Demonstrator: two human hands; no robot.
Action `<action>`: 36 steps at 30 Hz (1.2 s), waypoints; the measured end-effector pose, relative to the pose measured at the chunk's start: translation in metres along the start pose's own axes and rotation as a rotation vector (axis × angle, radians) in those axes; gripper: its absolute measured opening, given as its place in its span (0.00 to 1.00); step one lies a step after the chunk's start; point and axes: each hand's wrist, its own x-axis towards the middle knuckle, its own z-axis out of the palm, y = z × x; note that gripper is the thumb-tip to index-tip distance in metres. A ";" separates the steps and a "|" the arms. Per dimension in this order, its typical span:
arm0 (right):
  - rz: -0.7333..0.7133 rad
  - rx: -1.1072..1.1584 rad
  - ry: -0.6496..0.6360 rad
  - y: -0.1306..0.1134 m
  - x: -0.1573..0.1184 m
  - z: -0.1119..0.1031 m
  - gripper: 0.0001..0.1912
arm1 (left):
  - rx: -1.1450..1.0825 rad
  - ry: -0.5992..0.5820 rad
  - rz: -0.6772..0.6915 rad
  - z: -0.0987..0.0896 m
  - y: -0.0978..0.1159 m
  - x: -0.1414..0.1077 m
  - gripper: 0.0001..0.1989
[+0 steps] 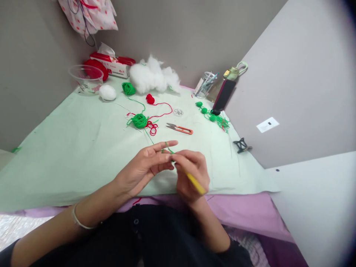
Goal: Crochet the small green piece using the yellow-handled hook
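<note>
My left hand (pixel 143 165) pinches a small piece of green yarn work (pixel 172 160) between thumb and fingers, its index finger stretched out with a strand of green yarn (pixel 168 147) over it. My right hand (pixel 192 172) is closed around the yellow handle of a crochet hook (pixel 196 184), whose tip meets the yarn at the left fingertips. Fingers mostly hide the work. From the left hand a strand runs up to a green yarn ball (pixel 139 121). Beside that ball lie loops of red yarn (pixel 152 128) and orange-handled thread snips (pixel 182 129).
Farther back are a second green ball (pixel 128 88), a red ball (pixel 150 98), a white ball (pixel 107 92), white stuffing (pixel 152 76), a tissue box (pixel 118 69) and a clear tub (pixel 86 79). Small green crocheted balls (pixel 204 110), a phone (pixel 224 95) and a black stand (pixel 241 145) lie right.
</note>
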 end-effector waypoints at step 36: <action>0.599 0.781 0.018 0.003 0.015 -0.002 0.09 | 0.249 0.006 0.297 -0.009 -0.004 -0.002 0.18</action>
